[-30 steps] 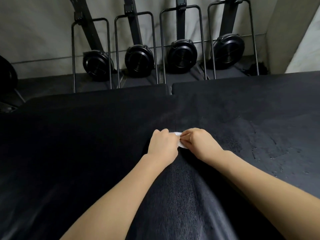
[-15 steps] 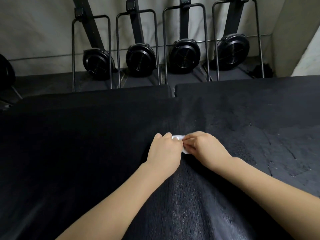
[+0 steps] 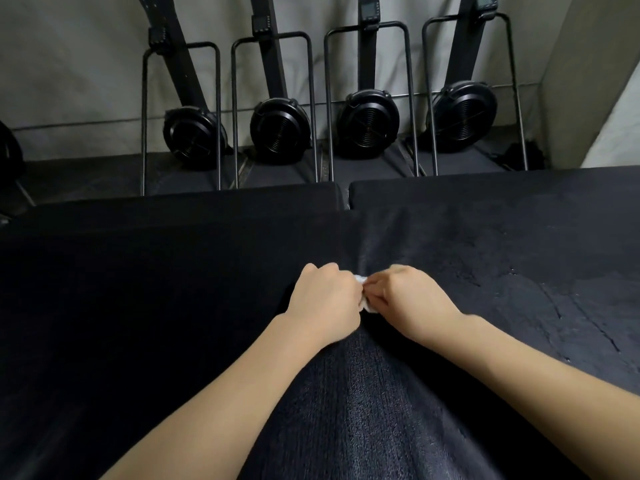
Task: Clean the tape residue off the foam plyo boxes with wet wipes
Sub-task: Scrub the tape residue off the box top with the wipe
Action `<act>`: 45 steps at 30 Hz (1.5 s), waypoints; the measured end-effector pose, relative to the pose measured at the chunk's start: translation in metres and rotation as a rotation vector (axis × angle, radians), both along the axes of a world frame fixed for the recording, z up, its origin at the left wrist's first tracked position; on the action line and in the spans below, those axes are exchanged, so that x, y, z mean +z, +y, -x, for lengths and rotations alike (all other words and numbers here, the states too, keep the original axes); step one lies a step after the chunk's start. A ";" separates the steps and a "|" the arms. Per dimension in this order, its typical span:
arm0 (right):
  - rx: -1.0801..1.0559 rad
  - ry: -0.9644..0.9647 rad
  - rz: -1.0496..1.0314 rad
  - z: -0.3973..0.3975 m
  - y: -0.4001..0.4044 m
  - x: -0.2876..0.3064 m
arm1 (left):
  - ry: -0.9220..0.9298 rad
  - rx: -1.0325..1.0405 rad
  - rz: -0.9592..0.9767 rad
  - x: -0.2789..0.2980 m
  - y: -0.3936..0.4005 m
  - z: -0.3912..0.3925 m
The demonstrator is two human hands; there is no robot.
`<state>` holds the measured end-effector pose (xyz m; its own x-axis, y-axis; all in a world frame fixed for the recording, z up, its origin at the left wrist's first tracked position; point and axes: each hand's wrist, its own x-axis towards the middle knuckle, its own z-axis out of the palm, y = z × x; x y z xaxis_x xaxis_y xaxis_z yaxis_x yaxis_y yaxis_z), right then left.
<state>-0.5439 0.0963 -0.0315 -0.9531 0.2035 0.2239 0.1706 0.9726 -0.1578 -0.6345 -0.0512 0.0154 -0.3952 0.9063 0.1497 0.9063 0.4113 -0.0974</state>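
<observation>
left hand (image 3: pixel 325 299): fingers curled in a loose fist, knuckles up, pinching one end of the wet wipe, the hand resting on the black box top.
right hand (image 3: pixel 412 301): fingers bent inward, thumb and fingertips pinching the other end of the same wipe, close against the left hand.
wet wipe (image 3: pixel 465 280): small white crumpled scrap, mostly hidden between the two hands, only slivers showing at the top and underside, at the middle of the box top.
foam plyo box (image 3: pixel 485 271): wide black textured surface under both forearms; its right part shows scuffed, patchy marks and thin cracks.
second box (image 3: pixel 207 206): lower black edge beyond, to the left.
rowing machines (image 3: pixel 369 128): four stood upright against the pale wall behind the boxes.
</observation>
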 end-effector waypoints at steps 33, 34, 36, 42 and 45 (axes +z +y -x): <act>0.072 0.025 -0.067 0.082 0.064 -0.008 | 0.005 0.069 -0.041 -0.009 0.045 0.071; 0.046 0.019 -0.061 0.094 0.068 -0.007 | -0.001 0.090 -0.040 -0.008 0.050 0.080; -0.006 0.020 -0.024 0.117 0.078 -0.005 | -0.038 0.130 -0.028 -0.007 0.060 0.098; -0.065 0.015 0.040 0.158 0.103 0.006 | -0.125 0.217 0.001 -0.005 0.100 0.136; -0.100 -0.022 0.053 0.150 0.123 0.010 | -0.207 0.220 -0.004 -0.012 0.122 0.139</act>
<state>-0.6940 0.2193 -0.0216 -0.9320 0.3087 0.1898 0.2703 0.9410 -0.2036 -0.7731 0.0707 0.0033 -0.6044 0.7952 0.0491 0.7959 0.5998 0.0822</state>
